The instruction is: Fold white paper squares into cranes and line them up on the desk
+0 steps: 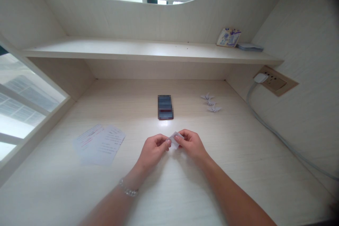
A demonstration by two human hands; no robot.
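Between both hands, just above the desk, is a small piece of folded white paper [174, 142]. My left hand [155, 147] pinches its left edge between thumb and fingers; a chain bracelet [129, 189] circles that wrist. On the other side my right hand [191, 143] grips the paper's upper right part, thumb on top. Fingers cover part of the folds. Beyond the hands lies a phone [165, 107] with a blurred screen. Three folded paper cranes [211, 102] sit in a column to its right.
Several sheets of paper with writing [99, 144] lie fanned out at the left. A shelf [132, 50] spans the back, bearing a small printed packet [229, 37] and a flat stack [249, 47]. On the right wall, a white plug [261, 78] trails a grey cable [275, 132].
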